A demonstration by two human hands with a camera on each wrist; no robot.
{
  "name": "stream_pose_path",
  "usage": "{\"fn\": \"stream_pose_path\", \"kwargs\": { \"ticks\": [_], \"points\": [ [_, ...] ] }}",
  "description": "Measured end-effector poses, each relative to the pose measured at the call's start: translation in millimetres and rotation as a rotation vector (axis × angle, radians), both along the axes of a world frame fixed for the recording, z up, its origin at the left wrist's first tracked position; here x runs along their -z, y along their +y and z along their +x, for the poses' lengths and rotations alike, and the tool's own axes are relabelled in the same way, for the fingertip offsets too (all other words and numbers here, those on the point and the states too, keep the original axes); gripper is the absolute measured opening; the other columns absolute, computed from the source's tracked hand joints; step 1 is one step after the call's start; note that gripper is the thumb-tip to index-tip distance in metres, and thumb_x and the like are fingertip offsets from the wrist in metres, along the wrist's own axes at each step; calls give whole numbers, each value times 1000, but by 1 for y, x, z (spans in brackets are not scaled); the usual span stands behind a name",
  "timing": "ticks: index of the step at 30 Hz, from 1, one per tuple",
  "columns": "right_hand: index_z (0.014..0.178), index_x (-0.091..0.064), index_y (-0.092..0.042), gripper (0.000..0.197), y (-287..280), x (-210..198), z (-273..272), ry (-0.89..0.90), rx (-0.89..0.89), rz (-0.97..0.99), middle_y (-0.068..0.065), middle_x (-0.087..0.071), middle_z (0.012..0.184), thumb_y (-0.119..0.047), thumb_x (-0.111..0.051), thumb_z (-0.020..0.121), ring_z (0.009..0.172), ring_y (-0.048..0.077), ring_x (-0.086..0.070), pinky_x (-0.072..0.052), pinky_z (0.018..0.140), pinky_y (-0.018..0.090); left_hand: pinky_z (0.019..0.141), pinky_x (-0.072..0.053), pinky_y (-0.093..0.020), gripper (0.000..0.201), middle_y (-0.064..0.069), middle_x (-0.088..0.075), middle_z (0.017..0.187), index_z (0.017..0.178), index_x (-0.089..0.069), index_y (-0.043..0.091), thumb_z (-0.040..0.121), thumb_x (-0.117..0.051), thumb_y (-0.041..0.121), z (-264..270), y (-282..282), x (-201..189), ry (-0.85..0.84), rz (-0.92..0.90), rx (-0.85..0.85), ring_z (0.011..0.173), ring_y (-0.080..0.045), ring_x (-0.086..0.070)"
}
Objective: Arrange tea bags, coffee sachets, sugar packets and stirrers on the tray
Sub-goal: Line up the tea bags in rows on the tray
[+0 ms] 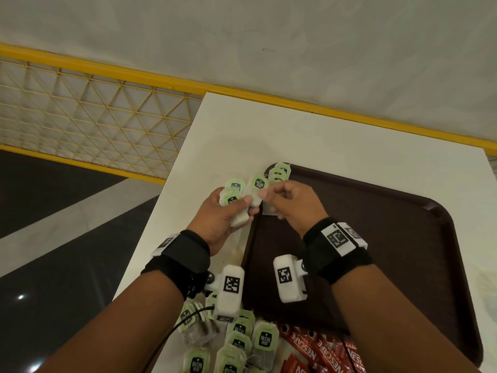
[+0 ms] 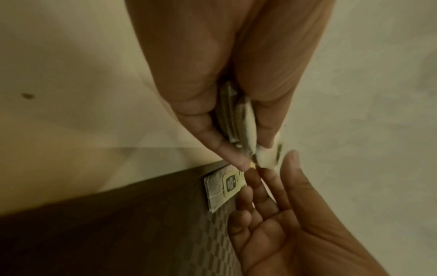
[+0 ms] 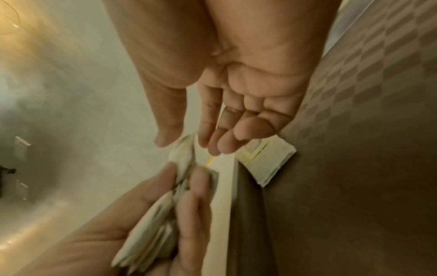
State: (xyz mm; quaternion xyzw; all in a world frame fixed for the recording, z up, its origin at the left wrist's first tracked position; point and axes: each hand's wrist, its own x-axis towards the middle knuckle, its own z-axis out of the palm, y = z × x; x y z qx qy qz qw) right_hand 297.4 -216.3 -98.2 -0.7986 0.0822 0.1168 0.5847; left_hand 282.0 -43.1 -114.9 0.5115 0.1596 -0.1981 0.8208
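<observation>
Above tray (image 1: pixel 376 227) corner, tea bags (image 1: pixel 236 197) in left hand (image 1: pixel 223 219)

White tabletop (image 1: pixel 295 135) fills the frame's centre; brown tray (image 1: pixel 390 238) lies on its right half, loose tea bags (image 1: pixel 242 343) at bottom centre, red coffee sachets (image 1: pixel 320 351) just right of them.

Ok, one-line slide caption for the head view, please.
Left hand grips a bunch of tea bags while the right hand pinches one off it above the brown tray's far-left corner.
</observation>
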Motion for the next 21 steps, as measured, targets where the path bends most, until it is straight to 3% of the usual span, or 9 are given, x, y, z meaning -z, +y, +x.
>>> {"fn": "stream_pose_path", "kwargs": {
  "ticks": [2,6,9,13,18,21],
  "points": [
    [85,-63,-7,19,5,0,-1,-13,-22,30,10,-64,79,-23,-73,86,65,11,-61,-49,55,20,77,-58,-30,44,-16,-70,110,130,-49,2,91,-67,13,-1,-2,-1,-14,16,29,91,-21,-70],
    [103,-57,11,26,1,-1,1,34,127,233,14,-69,87,-9,-67,90,63,9,-67,-50,53,20,85,-57,-32,40,-14,-68,104,131,-51,2,95,-62,17,-2,0,-4,-38,6,65,92,-21,-66],
    [104,-61,0,20,-11,0,1,79,125,156,7,-72,87,-12,-68,90,66,12,-67,-51,57,22,82,-58,-30,34,-15,-65,102,130,-52,0,99,-56,15,-2,5,-7,-18,-22,53,91,-22,-66],
    [91,-64,-14,9,-20,8,-5,161,-2,-125,4,-69,82,-20,-70,89,61,10,-60,-47,52,20,75,-58,-28,27,-20,-67,110,126,-55,1,100,-50,9,-1,11,-9,40,-14,-7,92,-24,-70],
    [87,-66,-15,14,-19,19,-5,131,16,-272,3,-68,81,-25,-75,84,57,9,-58,-46,54,20,72,-59,-29,24,-16,-71,105,122,-57,8,100,-52,12,-7,12,-11,46,73,-1,90,-22,-72],
    [80,-63,-17,20,-16,24,-2,122,20,-369,2,-68,79,-28,-79,79,63,14,-61,-57,66,33,68,-55,-27,22,-11,-73,106,120,-58,15,99,-53,17,-11,11,-11,16,177,45,92,-18,-71]
  ]
}}
